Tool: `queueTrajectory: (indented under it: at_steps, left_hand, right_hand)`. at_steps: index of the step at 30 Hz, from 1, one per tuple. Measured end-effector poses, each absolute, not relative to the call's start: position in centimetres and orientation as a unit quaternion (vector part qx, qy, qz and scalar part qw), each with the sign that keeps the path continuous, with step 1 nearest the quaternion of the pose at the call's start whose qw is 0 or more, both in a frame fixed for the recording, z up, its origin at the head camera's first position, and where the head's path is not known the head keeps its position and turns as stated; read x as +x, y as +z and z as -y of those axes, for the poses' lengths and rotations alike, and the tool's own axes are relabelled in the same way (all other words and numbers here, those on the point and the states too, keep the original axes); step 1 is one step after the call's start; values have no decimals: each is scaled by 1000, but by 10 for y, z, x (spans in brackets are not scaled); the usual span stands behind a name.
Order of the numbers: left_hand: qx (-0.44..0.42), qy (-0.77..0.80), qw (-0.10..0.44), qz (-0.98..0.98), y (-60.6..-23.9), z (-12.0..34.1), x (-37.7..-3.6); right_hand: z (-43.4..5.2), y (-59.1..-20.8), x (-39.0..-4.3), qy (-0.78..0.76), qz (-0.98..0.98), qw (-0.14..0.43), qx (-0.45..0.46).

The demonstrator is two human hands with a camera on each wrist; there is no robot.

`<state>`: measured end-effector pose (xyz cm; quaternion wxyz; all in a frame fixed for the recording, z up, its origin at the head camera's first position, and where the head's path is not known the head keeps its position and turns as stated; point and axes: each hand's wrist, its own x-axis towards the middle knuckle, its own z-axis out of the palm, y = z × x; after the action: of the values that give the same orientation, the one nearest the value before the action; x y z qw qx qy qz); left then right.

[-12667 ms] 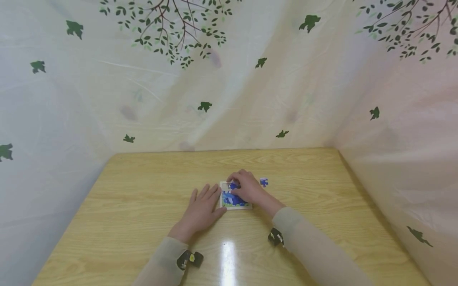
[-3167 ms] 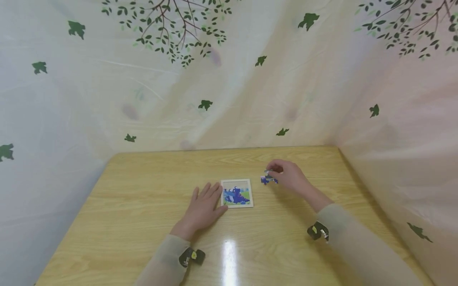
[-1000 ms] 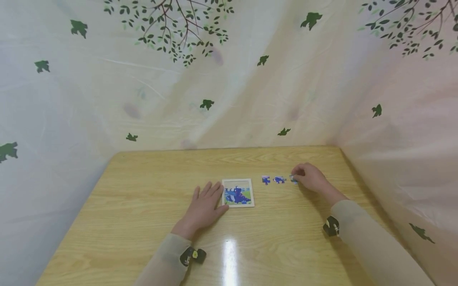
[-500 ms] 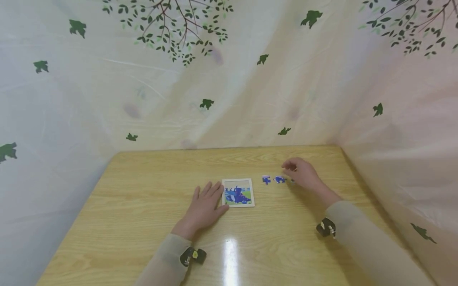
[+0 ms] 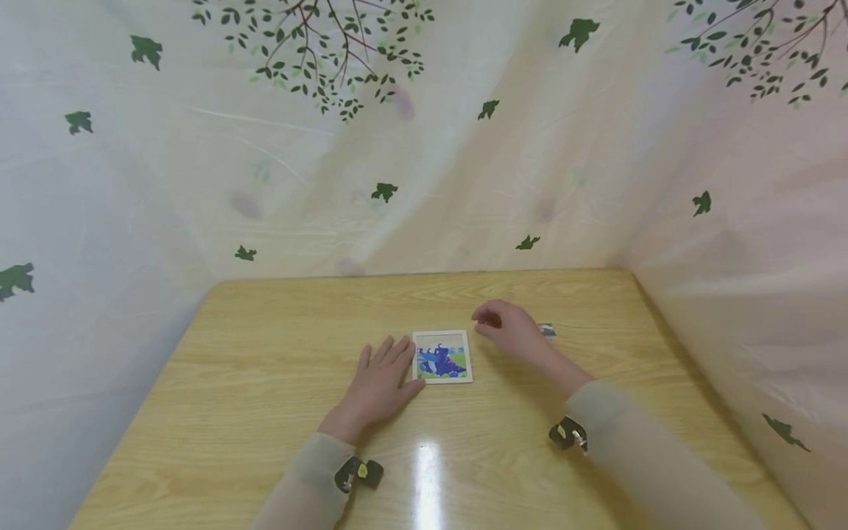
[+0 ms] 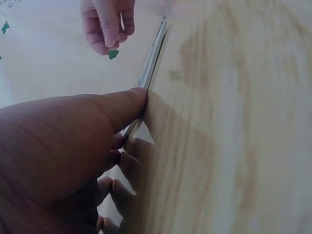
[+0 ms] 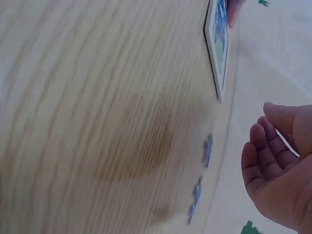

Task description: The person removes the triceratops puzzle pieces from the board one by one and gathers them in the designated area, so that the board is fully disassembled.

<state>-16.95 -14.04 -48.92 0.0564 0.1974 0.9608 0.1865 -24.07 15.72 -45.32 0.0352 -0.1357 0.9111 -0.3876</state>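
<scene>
From the head camera I see my left hand (image 5: 379, 381) lying flat on the light wooden surface (image 5: 265, 383), fingers straight, its fingertips against the left edge of the small square white-framed puzzle board with a blue and green picture (image 5: 442, 356). My right hand (image 5: 508, 331) hovers just right of the board's far corner, fingers loosely curled — I cannot see anything in it. A small blue loose puzzle piece (image 5: 546, 330) peeks out just beyond that hand on its right side. Pale sleeves cover both forearms, and a translucent curtain printed with green leaves (image 5: 371, 147) hangs behind the surface.

On the left wrist camera, the left hand (image 6: 63, 161) fills the lower left; its thumb (image 6: 122, 105) presses against the thin edge of the board (image 6: 153, 56). The right hand (image 6: 107, 24) shows at the top, fingers bent downward, holding nothing I can make out.

On the right wrist camera, the right hand (image 7: 280, 168) is relaxed, palm showing — empty. The board (image 7: 219, 41) lies at the top, seen edge-on, and 2 small blue pieces (image 7: 201, 183) lie on the surface below it, a little apart from each other.
</scene>
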Motion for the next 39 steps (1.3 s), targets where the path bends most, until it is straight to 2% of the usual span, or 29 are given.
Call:
queueTrajectory:
  at_steps: [11,19,39]
  left_hand:
    - [199,186,52,-961,-487,140,-169]
    - [204,183,48,-960,-488,142,-169]
    - [211,193,44,-957,-491,143,-171]
  right_hand:
    - [-112,-455,-234,-373,-908,63,-180]
    - [-82,-461,-232,-306,-928,87,-195]
    - [-65,-465,-228,-268,-936,89,-210]
